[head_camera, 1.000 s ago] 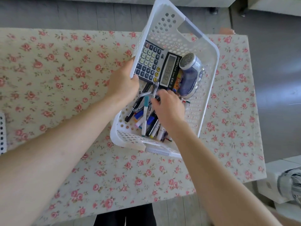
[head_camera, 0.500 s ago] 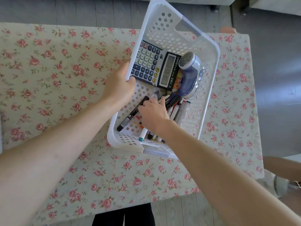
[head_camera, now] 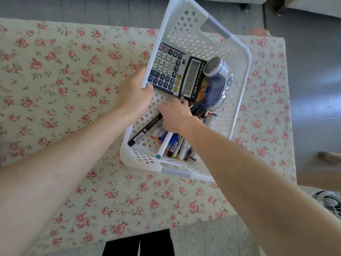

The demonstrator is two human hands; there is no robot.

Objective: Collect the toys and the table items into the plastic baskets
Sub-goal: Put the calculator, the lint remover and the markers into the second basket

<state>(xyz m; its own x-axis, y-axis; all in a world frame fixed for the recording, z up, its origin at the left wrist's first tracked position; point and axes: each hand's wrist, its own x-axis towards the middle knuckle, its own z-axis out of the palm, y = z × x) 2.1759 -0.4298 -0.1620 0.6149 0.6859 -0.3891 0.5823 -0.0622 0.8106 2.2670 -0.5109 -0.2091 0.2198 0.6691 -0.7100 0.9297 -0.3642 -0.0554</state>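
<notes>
Right hand [head_camera: 175,116] down inside the basket [head_camera: 184,24], knuckles up, fingers bent into the pens [head_camera: 175,146]. Cannot tell whether pinching one or only nudging the heap: fingertips hidden beneath the palm. Left hand [head_camera: 133,95] just to its left in the frame, clamped on the basket's left rim, thumb hooked over the edge, fingers outside the wall.

Right under that right hand and on toward the frame's bottom: pens piled against the near wall, long axes pointing mostly downward in the frame and leaning a little left, with the right forearm crossing above them. Black marker [head_camera: 145,130] apart from the heap, slanting from beneath the knuckles to the basket's lower left corner. Above the hand, centre frame: calculator [head_camera: 171,71] against the left wall, shaver [head_camera: 215,84] close on its right.

Basket over the right half of the table [head_camera: 55,80], skewed in the frame, seemingly tipped with its near end low.

Probably settling the pens. Hinges on this: pens directly below the right hand, which is therefore the nearer one; left fully taken up steadying the rim. Calls for a lift straight up and back along the forearm, so as not to drag the heap or the marker along.
</notes>
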